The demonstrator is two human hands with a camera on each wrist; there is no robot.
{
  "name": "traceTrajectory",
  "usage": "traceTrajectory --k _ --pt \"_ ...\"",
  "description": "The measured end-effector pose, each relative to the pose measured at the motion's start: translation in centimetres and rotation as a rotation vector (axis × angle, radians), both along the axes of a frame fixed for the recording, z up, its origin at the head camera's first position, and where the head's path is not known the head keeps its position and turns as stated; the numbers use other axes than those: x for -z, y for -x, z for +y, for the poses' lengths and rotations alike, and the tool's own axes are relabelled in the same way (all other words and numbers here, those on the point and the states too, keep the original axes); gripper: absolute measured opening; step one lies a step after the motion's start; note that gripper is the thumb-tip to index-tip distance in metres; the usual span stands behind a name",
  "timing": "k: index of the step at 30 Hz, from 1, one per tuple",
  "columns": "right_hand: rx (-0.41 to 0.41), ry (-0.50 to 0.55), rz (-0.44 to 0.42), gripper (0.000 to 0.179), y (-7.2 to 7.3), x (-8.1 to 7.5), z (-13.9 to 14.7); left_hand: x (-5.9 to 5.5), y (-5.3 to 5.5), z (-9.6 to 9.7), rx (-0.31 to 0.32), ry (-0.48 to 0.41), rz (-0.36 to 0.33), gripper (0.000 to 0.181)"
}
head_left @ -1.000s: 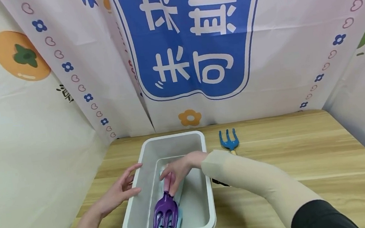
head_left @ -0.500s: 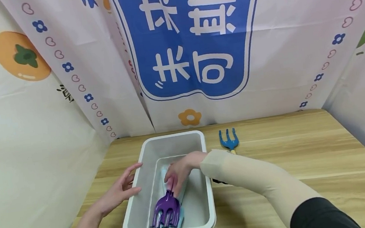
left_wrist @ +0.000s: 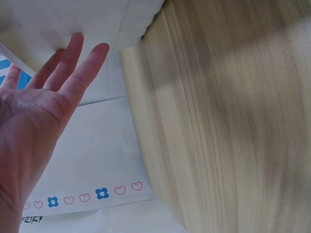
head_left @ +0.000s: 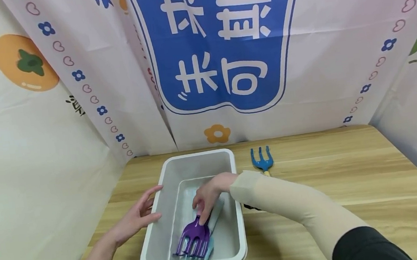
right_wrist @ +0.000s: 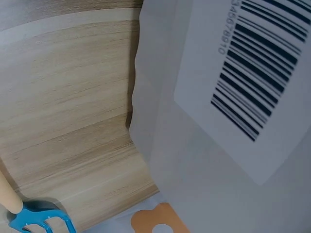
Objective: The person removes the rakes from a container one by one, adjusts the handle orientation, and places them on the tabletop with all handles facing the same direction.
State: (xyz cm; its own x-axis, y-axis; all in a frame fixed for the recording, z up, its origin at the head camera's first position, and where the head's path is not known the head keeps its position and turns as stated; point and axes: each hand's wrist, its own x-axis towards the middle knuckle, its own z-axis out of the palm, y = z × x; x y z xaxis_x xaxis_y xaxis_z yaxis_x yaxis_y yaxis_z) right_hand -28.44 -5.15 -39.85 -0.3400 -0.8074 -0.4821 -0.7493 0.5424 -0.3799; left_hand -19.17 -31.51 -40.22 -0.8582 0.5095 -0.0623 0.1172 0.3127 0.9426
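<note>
Inside a white plastic bin (head_left: 144, 247), my right hand (head_left: 208, 194) grips the pink handle of a purple hand rake (head_left: 195, 233), tines toward the near end. Under and beside the rake lie pale blue pieces, one with a light handle (head_left: 217, 214); the rake partly covers them. My left hand (head_left: 135, 217) has its fingers spread and its fingertips against the bin's left side, which the left wrist view shows too. The right wrist view has the bin's outer wall (right_wrist: 165, 97) and a barcode label, with the right hand hidden.
A blue three-tined hand fork (head_left: 262, 162) lies on the wooden table (head_left: 334, 167) right of the bin, its handle partly behind the right forearm. Printed cloth (head_left: 324, 71) hangs behind and along both sides of the table.
My right hand has shifted right and slightly away inside the bin, with the purple rake following and turning a little. More of the pale handle beside it shows. The left hand stays put.
</note>
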Motion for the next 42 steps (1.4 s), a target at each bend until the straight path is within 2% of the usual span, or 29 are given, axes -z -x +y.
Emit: traceTrajectory --k 4,9,13,19,33,42 --pt "0.091 -0.025 -0.056 0.058 -0.13 -0.27 0.51 0.02 0.05 -0.01 -0.006 0.008 0.000 0.072" --pt "0.124 -0.027 -0.092 0.039 -0.18 -0.46 0.87 0.00 0.08 0.00 -0.008 -0.002 -0.010 0.072" --pt "0.153 -0.044 -0.119 0.033 -0.21 -0.52 0.91 0.02 0.10 0.04 0.006 -0.010 -0.005 0.072" --pt "0.172 -0.081 -0.157 0.036 -0.03 -0.50 0.81 0.12 0.13 -0.05 0.012 -0.022 -0.008 0.071" --pt "0.161 -0.075 -0.152 0.036 0.20 -0.49 0.93 0.27 0.34 -0.26 0.016 -0.034 -0.015 0.072" --pt "0.251 -0.093 -0.175 0.047 -0.28 -0.82 1.13 0.27 0.35 -0.26 0.005 -0.029 -0.020 0.072"
